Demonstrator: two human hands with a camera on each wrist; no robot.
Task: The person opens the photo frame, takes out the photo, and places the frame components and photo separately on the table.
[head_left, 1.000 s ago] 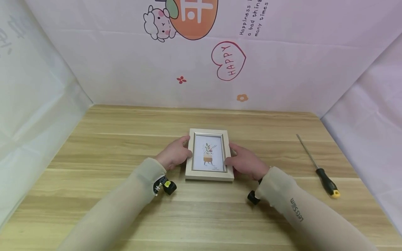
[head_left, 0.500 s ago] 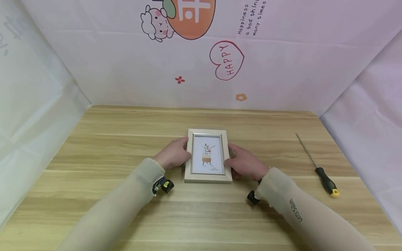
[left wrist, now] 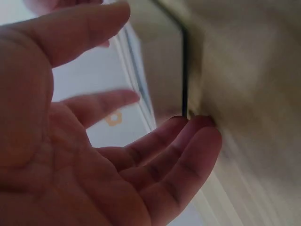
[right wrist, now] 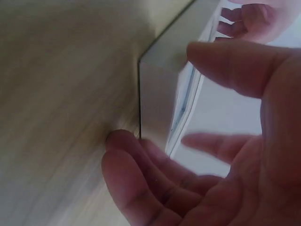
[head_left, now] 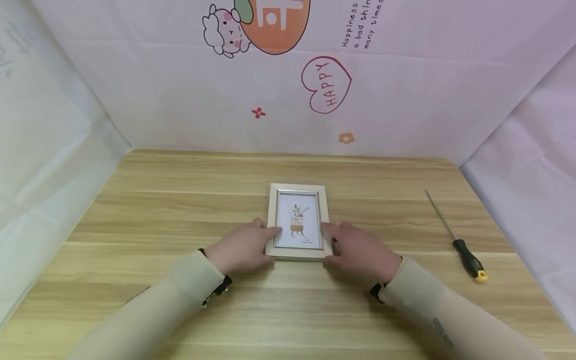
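A pale wooden picture frame [head_left: 297, 253] lies face up near the middle of the table, its print [head_left: 296, 228] showing a potted plant. My left hand [head_left: 243, 249] is at its lower left corner, with the index finger over the front face and the thumb by the near edge. At the lower right corner, my right hand [head_left: 363, 254] mirrors this. The left wrist view has loosely bent fingers [left wrist: 181, 169] along the side of the frame [left wrist: 162, 70]. Likewise, the right wrist view puts the thumb at the near edge and bent fingers [right wrist: 124, 174] beside the frame [right wrist: 157, 94].
A screwdriver [head_left: 469, 260] with a black and yellow handle lies on the right side of the wood-grain table [head_left: 288, 320], its shaft pointing away. White cloth [head_left: 405, 100] with printed drawings stands behind the table, and more cloth hangs on both sides.
Both hands have slid from the frame's long sides toward me to its near corners, and their wrists have turned. The frame stays in nearly the same place, lying flat.
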